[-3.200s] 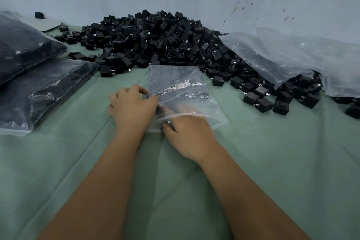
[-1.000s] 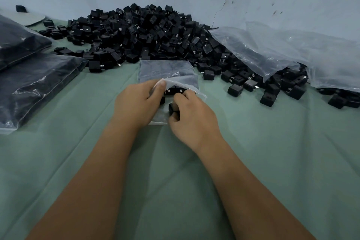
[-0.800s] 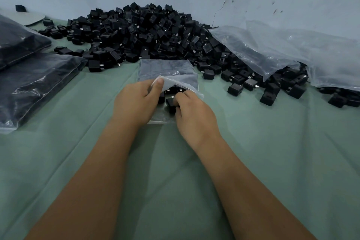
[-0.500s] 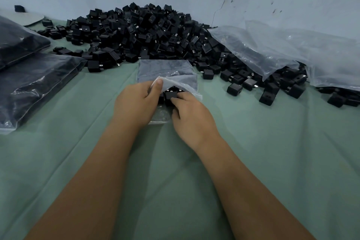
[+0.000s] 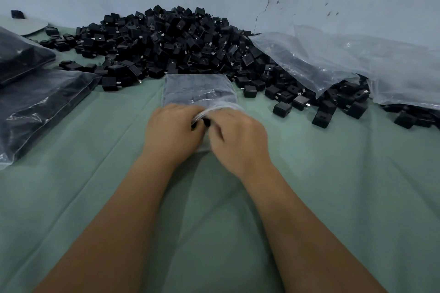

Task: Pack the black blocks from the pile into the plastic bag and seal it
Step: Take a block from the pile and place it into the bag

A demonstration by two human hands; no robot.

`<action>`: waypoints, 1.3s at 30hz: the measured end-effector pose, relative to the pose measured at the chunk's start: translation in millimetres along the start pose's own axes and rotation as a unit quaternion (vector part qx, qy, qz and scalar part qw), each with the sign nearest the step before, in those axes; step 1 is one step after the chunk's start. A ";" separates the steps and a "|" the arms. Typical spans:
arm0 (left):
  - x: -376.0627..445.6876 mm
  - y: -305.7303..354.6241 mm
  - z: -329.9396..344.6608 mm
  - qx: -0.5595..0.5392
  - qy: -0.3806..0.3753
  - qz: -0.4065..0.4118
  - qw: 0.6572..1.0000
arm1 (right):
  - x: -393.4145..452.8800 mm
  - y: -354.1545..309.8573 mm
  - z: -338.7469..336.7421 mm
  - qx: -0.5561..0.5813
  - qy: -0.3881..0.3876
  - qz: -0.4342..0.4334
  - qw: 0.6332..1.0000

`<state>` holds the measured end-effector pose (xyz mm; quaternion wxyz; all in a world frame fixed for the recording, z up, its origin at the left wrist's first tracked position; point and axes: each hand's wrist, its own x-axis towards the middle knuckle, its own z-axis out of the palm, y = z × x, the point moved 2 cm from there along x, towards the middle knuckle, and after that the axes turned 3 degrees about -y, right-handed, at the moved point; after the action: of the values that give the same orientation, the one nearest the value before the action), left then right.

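Note:
A big pile of black blocks [image 5: 171,40] lies against the wall at the back. In front of it a small clear plastic bag [image 5: 198,89] lies flat on the green cloth, with dark blocks showing through it. My left hand [image 5: 172,132] grips the bag's near open edge. My right hand [image 5: 238,138] is blurred at the bag's mouth, fingers curled by a black block [image 5: 206,122] that shows between the two hands. Whether the right hand still holds that block is unclear.
Filled dark bags [image 5: 38,104] lie stacked at the left. Empty clear bags [image 5: 352,59] drape over loose blocks at the right. Stray blocks [image 5: 282,109] sit to the right of the small bag. Green cloth [image 5: 333,185] covers the table.
The flat bag has been opened at its near edge. My right hand has brought a black block to the mouth and pushed it inward, while my left hand lowered the bag's lip.

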<state>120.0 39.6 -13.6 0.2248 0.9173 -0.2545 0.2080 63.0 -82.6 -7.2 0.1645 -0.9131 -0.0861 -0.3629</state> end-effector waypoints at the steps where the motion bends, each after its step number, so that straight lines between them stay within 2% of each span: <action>1: 0.1 0.2 -0.1 0.011 -0.002 -0.013 1.000 | 0.8 3.1 -8.8 0.005 0.077 0.006 0.997; 2: 0.2 0.7 0.3 0.028 -0.004 -0.023 0.999 | 1.4 9.6 -16.9 0.014 0.137 0.027 0.990; 4: -0.3 5.4 2.2 0.067 -0.006 -0.033 0.997 | 2.9 33.5 -28.6 0.038 0.181 0.114 0.976; 7: -0.7 17.3 8.8 0.123 -0.003 -0.020 0.992 | -2.8 84.1 -29.6 0.059 0.121 0.290 0.948; 9: -0.5 22.2 14.5 0.145 -0.007 -0.014 0.989 | -11.2 111.1 -24.6 0.097 0.071 0.413 0.903; 11: -0.8 21.8 19.6 0.147 -0.011 -0.003 0.989 | -15.1 124.2 -21.4 0.110 0.045 0.476 0.871; 14: -1.7 18.7 23.5 0.130 -0.022 0.030 0.991 | -10.6 123.2 -16.4 0.015 -0.068 0.421 0.904; 17: -1.3 18.2 22.7 0.098 -0.036 0.032 0.994 | -5.5 122.3 -9.0 -0.080 -0.174 0.396 0.898; 19: 0.9 19.0 20.8 0.074 -0.036 0.008 0.997 | -4.6 121.2 -5.4 -0.119 -0.195 0.386 0.894; 25: 12.0 26.7 19.3 0.019 0.001 -0.068 0.997 | -8.0 120.3 -9.3 -0.070 -0.057 0.362 0.928; 29: 13.8 29.0 19.7 0.011 0.016 -0.097 0.995 | -6.9 119.1 -10.2 -0.061 -0.038 0.381 0.922; 34: 6.2 24.6 20.5 -0.009 0.022 -0.071 0.997 | -7.3 121.1 -8.7 -0.047 -0.002 0.392 0.919; 39: 4.0 23.7 19.9 -0.011 0.029 -0.059 0.998 | -15.4 121.9 -16.0 0.104 0.041 0.434 0.894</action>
<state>115.1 9.5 -20.5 0.2537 0.9219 -0.1954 0.2182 75.5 -202.5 -35.9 0.4030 -0.8216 0.2885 -0.2817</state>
